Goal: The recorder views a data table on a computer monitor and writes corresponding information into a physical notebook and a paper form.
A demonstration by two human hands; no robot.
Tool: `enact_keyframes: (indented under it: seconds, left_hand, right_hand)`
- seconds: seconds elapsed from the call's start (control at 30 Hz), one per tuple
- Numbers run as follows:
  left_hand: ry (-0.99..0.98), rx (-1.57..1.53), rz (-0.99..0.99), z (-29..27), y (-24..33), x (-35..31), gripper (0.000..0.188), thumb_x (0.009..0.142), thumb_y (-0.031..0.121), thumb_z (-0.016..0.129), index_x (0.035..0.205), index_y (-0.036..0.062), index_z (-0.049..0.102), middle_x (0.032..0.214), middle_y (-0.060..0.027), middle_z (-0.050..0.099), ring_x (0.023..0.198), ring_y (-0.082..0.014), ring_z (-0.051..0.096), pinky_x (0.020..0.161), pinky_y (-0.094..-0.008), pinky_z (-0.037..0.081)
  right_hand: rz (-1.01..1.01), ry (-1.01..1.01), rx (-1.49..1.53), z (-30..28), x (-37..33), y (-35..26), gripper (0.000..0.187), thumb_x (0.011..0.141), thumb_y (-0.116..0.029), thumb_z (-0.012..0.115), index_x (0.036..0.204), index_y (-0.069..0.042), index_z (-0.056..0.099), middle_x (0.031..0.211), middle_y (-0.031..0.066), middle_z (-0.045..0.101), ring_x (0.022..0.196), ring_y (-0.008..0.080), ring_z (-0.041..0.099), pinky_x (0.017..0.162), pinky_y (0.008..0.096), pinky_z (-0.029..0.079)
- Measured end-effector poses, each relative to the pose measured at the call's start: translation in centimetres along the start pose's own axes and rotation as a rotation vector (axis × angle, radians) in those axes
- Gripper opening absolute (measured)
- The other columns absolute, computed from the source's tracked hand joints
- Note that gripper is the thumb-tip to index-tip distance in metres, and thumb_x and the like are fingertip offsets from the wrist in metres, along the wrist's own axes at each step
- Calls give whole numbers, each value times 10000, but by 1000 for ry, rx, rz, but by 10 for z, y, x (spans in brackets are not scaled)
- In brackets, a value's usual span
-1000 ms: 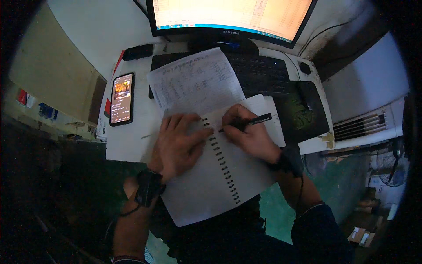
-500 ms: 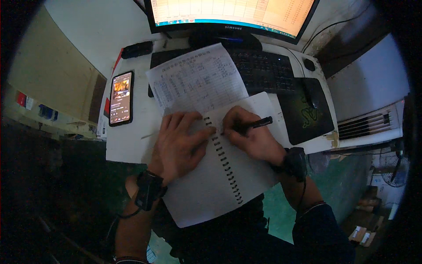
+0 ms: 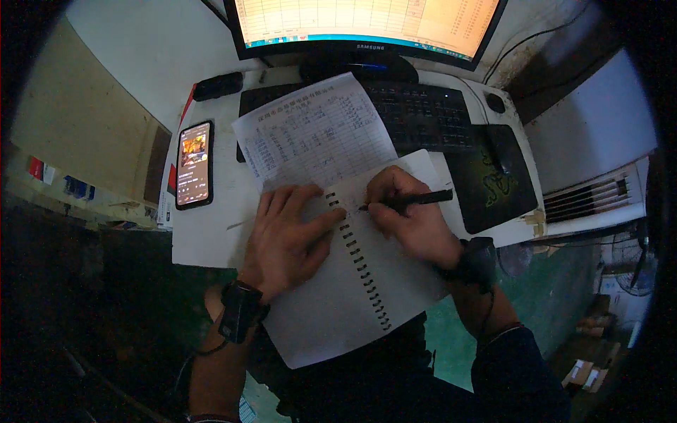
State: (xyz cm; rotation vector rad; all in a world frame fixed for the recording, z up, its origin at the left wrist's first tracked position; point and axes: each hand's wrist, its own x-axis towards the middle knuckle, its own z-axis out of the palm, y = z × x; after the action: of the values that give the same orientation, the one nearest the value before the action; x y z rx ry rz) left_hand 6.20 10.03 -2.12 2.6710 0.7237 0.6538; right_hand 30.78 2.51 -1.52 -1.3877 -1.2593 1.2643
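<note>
A spiral notebook [image 3: 317,310] lies spread at the desk's front edge, its black coil running between two pale pages. My right hand [image 3: 416,225] grips a black pen [image 3: 427,200], its tip on the upper part of the right page close to the coil. Flat on the upper left page rests my left hand [image 3: 293,236], fingers spread and thumb reaching to the coil. Just beyond the notebook, a paper form [image 3: 317,130] with handwritten rows overlaps the keyboard. Each wrist wears a black strapped device.
Behind the form is a black keyboard [image 3: 423,116], with a lit monitor [image 3: 367,21] at the back. A mouse [image 3: 498,156] sits on a dark mouse pad [image 3: 486,190] at right. On the left lie a lit phone [image 3: 194,166] and a black case-like object [image 3: 218,86].
My right hand and the pen have shifted slightly right along the page, and the pen now lies flatter. My left hand stays in place.
</note>
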Motion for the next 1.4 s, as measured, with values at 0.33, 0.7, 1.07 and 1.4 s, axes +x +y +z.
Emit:
enact_keyframes:
  seconds: [0.33,0.7,1.07,1.4]
  left_hand:
    - [-5,-1,-25,1,2,1,417,801,131,752,1213,195,766,1407,-188,587,1273,-392,547,1107,-519,418]
    - [7,21,-7,1,1,0,416,813,137,744,1225,193,759,1391,-185,596,1254,-383,557,1089,-515,423]
    - [7,30,-12,0,3,2,421,806,139,746,1224,191,759,1378,-186,606,1242,-385,565,1072,-516,430]
    - [-12,20,-12,-2,4,3,421,803,142,754,1222,186,760,1392,-189,596,1250,-392,554,1075,-513,423]
  right_hand:
    - [-172,-50,-112,-3,1,5,152,990,-8,647,1077,-60,533,994,40,585,800,103,585,699,274,496]
    - [-211,-63,-218,-3,3,9,166,970,-72,681,1066,-27,553,934,120,636,856,225,659,793,383,553]
    - [-134,-47,-113,-1,1,3,146,980,-11,651,1064,-61,542,1004,26,584,811,95,562,720,270,485]
    - [-129,-24,-115,-1,2,6,144,989,-27,659,1071,-66,546,938,5,582,756,82,558,660,260,468]
